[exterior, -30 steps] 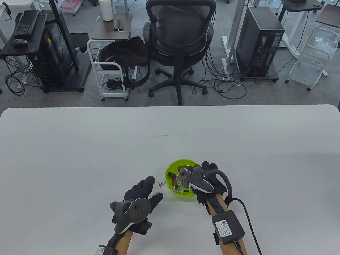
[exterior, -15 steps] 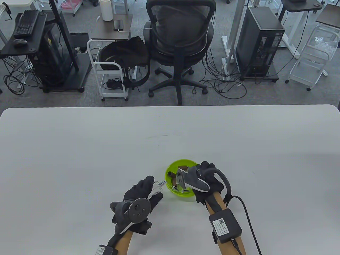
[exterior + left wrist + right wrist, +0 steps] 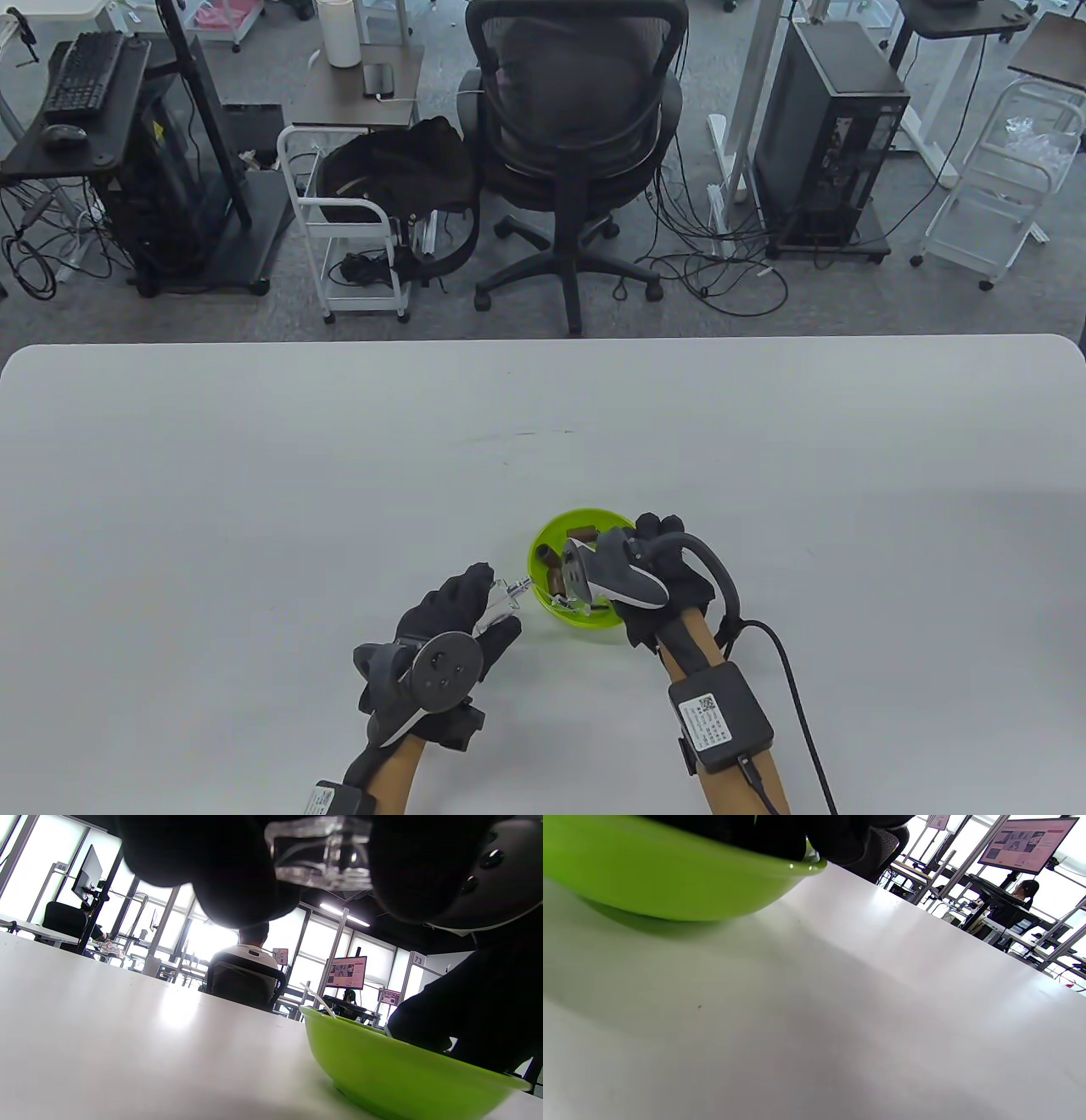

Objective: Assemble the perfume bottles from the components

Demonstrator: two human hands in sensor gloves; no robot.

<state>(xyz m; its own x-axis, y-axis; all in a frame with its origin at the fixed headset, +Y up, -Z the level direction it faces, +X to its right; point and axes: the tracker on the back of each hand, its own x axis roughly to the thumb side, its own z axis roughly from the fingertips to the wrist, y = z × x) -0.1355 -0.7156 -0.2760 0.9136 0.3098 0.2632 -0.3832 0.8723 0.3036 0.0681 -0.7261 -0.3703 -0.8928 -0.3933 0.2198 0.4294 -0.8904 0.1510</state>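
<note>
Bottle gripped in left hand — beside bowl.

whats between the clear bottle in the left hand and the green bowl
Nothing. In the table view only a narrow strip of bare table separates the clear bottle, held in the left hand, from the green bowl; its neck points at the bowl's near rim.

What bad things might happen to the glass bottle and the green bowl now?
The left hand holds the clear glass bottle above the table, so a slip might drop it. The right hand reaches into the green bowl over its near rim; pressing there might tip it and spill the brown caps.
</note>
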